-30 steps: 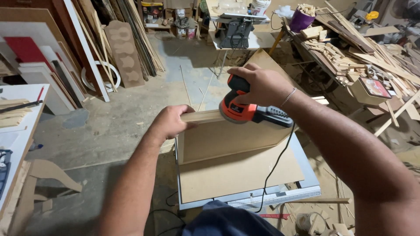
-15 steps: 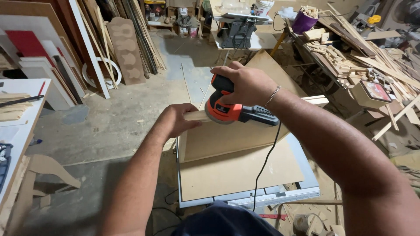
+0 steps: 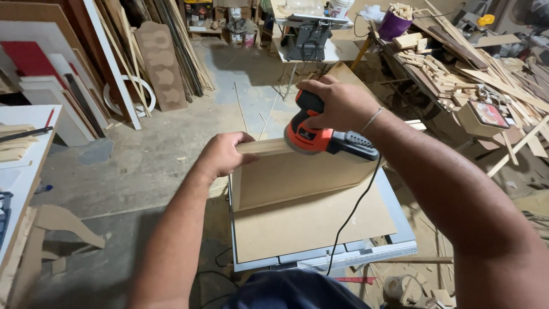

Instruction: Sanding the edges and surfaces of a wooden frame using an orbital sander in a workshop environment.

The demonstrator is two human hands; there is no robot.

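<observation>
Since half a second ago: sander (image 3: 320,137) shifted slightly rightward along the board's top edge. Right hand (image 3: 337,106) wrapped tight over the orange and black sander; left hand (image 3: 223,154) clamped on the left end of the upright fibreboard panel (image 3: 297,177), standing on a flat sheet (image 3: 309,223) atop a small table (image 3: 400,240). Step in hand, apparently: edge sanding; next calls for steady level pressure. Black cord (image 3: 349,217) hanging down. Red-faced flat box (image 3: 486,114) at right; purple bucket (image 3: 394,26) beyond.
</observation>
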